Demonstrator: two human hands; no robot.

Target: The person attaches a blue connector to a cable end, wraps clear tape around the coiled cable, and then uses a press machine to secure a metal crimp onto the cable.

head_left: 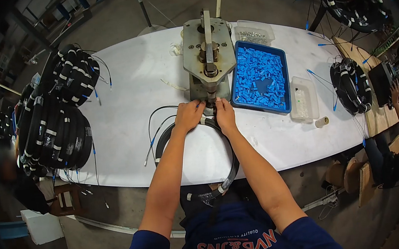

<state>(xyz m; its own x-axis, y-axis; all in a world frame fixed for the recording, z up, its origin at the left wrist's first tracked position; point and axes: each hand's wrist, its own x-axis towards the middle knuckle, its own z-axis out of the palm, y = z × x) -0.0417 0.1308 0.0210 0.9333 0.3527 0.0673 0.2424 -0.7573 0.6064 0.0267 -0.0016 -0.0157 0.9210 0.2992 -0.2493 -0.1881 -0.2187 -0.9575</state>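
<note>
A bench press [208, 49] of grey metal with an upright lever stands at the middle of the table. Right at the foot of its ram, my left hand [190, 115] is closed with its fingertips pinched on a thin black cable. Just beside it my right hand [225, 115] is closed too, its fingers on the cable under the ram; the exact grip is partly hidden. Below both hands lies a coil of black cable [235, 157], wrapped with tape and hanging over the table's front edge. One loose cable end with a blue connector [152, 143] rests left of my left hand.
A blue tray [287, 82] of small blue parts sits right of the press, near clear plastic boxes [303, 98] and a cardboard roll [322, 122]. Large cable coils [57, 131] crowd the left side; another coil [351, 86] lies right. A co-worker's hands [396, 92] show at far right.
</note>
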